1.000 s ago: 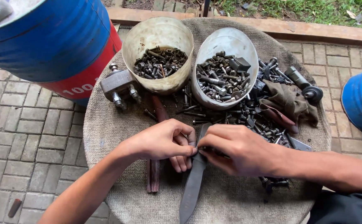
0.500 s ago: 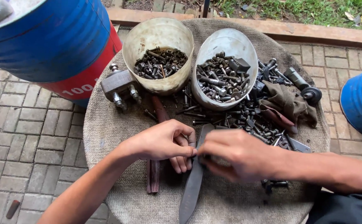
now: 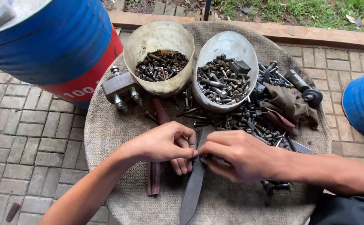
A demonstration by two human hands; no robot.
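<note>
Pinching something small, hidden between fingertips, left hand (image 3: 165, 143) and right hand (image 3: 236, 156) meet over a dark strap (image 3: 194, 183) on the worktop (image 3: 107, 125); probably hard, light, slippery, best gripped at its ends.

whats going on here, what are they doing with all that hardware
A person sits at a round cloth-covered table strewn with loose bolts and nuts. Both hands meet over a long dark flat metal strip: the left hand and the right hand pinch something small between the fingertips, too hidden to identify. Behind them, two pale tubs tipped on their sides hold more bolts, with a grey metal clamp block to the left and a brown rag to the right.
</note>
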